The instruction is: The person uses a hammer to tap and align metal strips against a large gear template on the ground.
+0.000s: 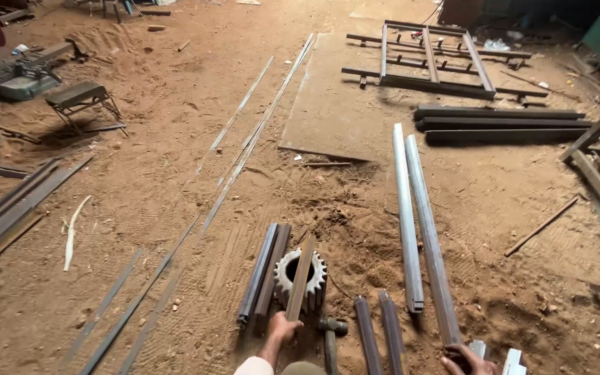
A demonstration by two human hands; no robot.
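Observation:
My left hand (283,326) is closed around the near end of a rusty flat steel bar (301,276). The bar lies across the top of a large toothed steel gear (316,278) standing on the sandy floor. At the bottom edge of the view, my right hand (464,358) grips the near end of a long grey square tube (430,239) that runs away from me. A second grey tube (407,215) lies along its left side. Two dark angle bars (264,271) rest just left of the gear.
A hammer (330,335) lies right of my left hand, beside two short rusty pipes (380,333). Farther off are a steel sheet (335,104), a welded frame (430,59), dark beams (501,123), thin flat strips (244,156), a small metal stand (78,97) and stacked bars (8,208).

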